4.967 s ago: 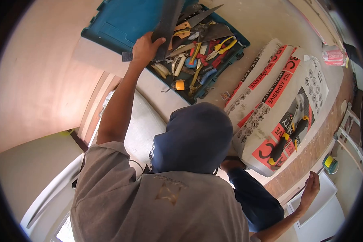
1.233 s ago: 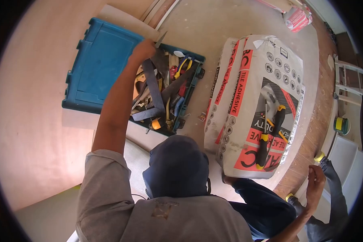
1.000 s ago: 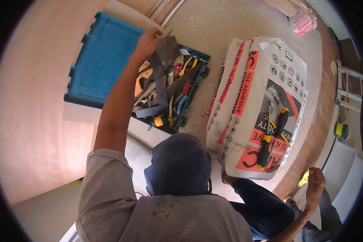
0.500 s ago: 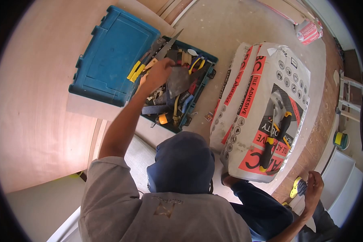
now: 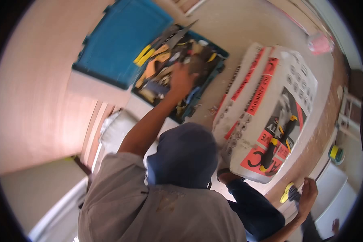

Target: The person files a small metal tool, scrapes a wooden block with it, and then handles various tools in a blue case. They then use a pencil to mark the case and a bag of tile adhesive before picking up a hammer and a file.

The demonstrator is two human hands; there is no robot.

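Neither of my own hands is in view. In front of me a co-worker in a dark blue cap (image 5: 183,155) crouches with their back to me. Their left hand (image 5: 181,78), blurred by motion, reaches among the tools in an open teal toolbox (image 5: 125,40). A flat dark tool (image 5: 197,68) lies by its fingers; whether it is gripped I cannot make out. A saw blade (image 5: 179,37) and yellow handles (image 5: 144,55) lie at the toolbox's hinge side. The co-worker's other hand (image 5: 308,195) hangs beyond the knee, with nothing visible in it.
Bags of tile adhesive (image 5: 254,117) lie right of the toolbox, with black-and-yellow handled tools (image 5: 275,147) on top. A wooden panel (image 5: 40,92) fills the left. At right are a shoe (image 5: 287,192) of another person, a green-yellow roll (image 5: 336,154) and a pink-white bag (image 5: 320,43).
The co-worker's left hand has moved right and lower, further in among the tools. My view has shifted slightly, and another person's hand now shows at lower right.
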